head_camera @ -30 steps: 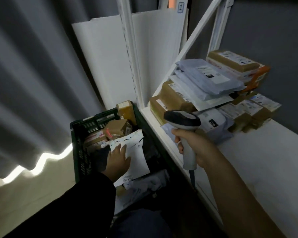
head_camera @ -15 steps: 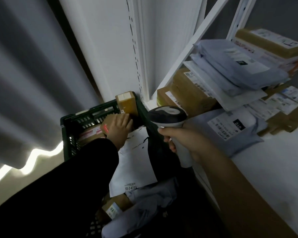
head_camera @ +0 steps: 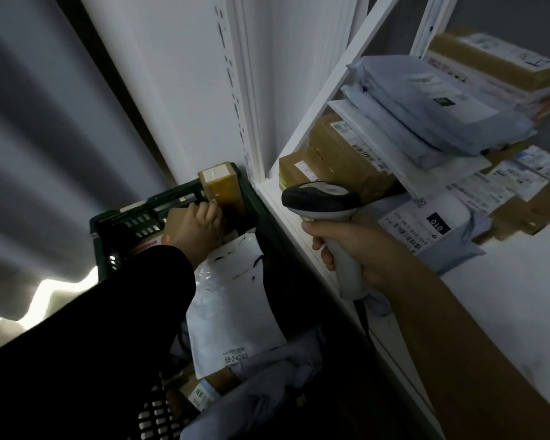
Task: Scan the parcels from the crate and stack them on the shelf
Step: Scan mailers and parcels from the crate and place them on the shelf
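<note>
Although a good pile already sits on the white metal shelf [head_camera: 505, 312], with brown cardboard boxes [head_camera: 340, 154] under grey plastic mailer bags [head_camera: 426, 115], the dark green plastic crate [head_camera: 108, 223] beside it is far from emptied. The job looks somewhere around its middle.

The left hand [head_camera: 200, 225] reaches to the far end of the crate, its fingers curled over the top edge of a small brown cardboard box [head_camera: 175, 223] and gripping it. The box lies inside the crate, not lifted clear. A small red spot shows on its near side, probably the scanner's beam, so this parcel seems to be the one in hand. The right hand [head_camera: 359, 249] is wrapped round the handle of a grey-and-black handheld barcode scanner [head_camera: 319, 198], held over the shelf's front edge.

Left to do, as far as can be seen: a tall brown carton [head_camera: 223, 188] standing upright in the crate's far corner, a large white plastic mailer [head_camera: 235, 300] lying flat in the middle, and at the near end a grey-blue soft bag [head_camera: 261, 398] beside a small labelled carton [head_camera: 204, 389]. Each needs scanning and a place on the stack, and more may lie hidden beneath.
</note>
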